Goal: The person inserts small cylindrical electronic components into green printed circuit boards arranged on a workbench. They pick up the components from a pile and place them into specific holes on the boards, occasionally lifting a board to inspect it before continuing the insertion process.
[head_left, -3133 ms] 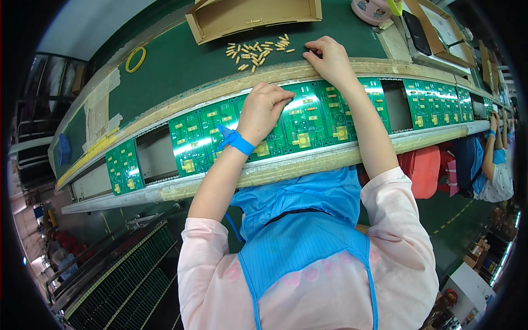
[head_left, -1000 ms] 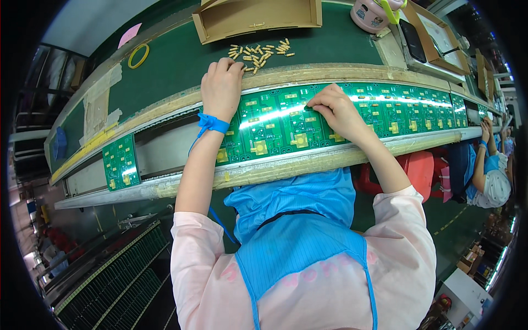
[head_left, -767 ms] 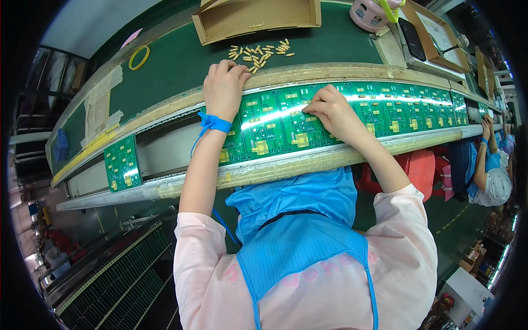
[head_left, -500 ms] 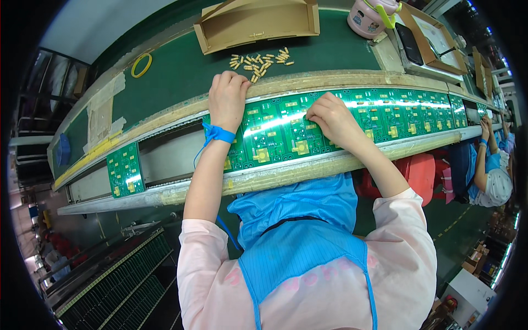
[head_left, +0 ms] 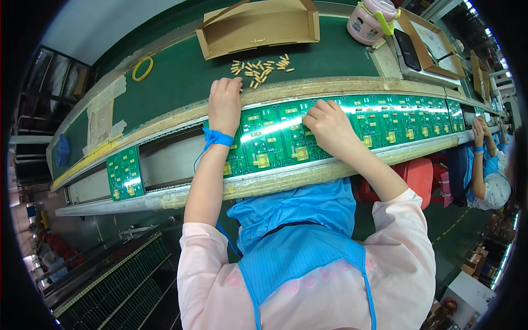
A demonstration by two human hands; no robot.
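My left hand [head_left: 224, 107], with a blue wrist strap [head_left: 219, 137], rests over the far rail of the board line. Its fingers are closed together beside a loose pile of small tan cylindrical components [head_left: 258, 70]; a tan bit shows at the fingertips, too small to make out. My right hand [head_left: 330, 127] is bent over the row of green circuit boards [head_left: 269, 135], fingers curled and pinched close to the surface. Whatever it holds is hidden under the fingers. Tan components sit on boards to its right [head_left: 372, 115].
An open cardboard box [head_left: 258, 30] stands behind the pile. On the green bench lies a yellow tape ring [head_left: 142, 69]. A pink container [head_left: 371, 22] and a dark phone [head_left: 407, 49] are at the back right. One separate board [head_left: 125, 173] sits left on the rails. Another person's hands [head_left: 480, 132] are at far right.
My left fingers have drawn slightly left, away from the pile. My right hand has shifted a little left over the boards. The whole view has tilted slightly.
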